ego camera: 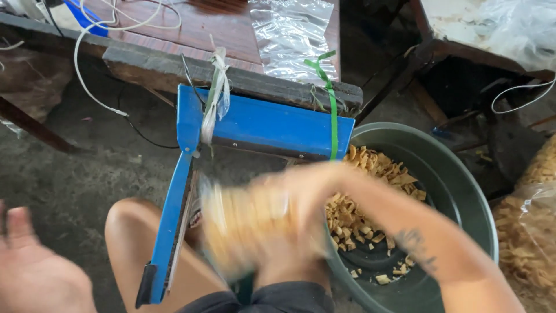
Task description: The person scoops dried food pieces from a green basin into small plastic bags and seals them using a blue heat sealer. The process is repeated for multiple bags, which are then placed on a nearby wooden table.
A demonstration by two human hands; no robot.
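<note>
Snack-filled clear bag [249, 223], blurred by motion, sits in the right hand [289, 214] over the person's lap, just left of the basin and right of the blue sealer's arm; the blur hides how the fingers close, though the hand wraps the bag from its right side and the bag rides in its grasp. Left hand [29, 272] hangs at the lower left corner, well apart from the bag, palm open and fingers spread, touching nothing. Underfoot lies rough grey concrete floor [75, 174], stained and dusty. A worn wooden table [191, 35] crosses the top of the view, its reddish planks edged by a dark weathered beam. A blue impulse sealer [260, 124] is lashed to that beam with a whitish plastic strip [215, 93] and a green strap [331, 110], and its long lever arm [171, 232] swings down beside the person's bare knee [130, 226]. A white cable [87, 64] loops off the table, and an empty clear plastic bag [292, 35] lies flat on the planks. The round grey-green basin [457, 185] stands on the floor at right, holding a heap of pale fried snack strips [370, 179] banked against its far side, with loose crumbs scattered on its bare bottom. At the far right edge, filled clear bags of the same snacks [530, 232] are stacked.
</note>
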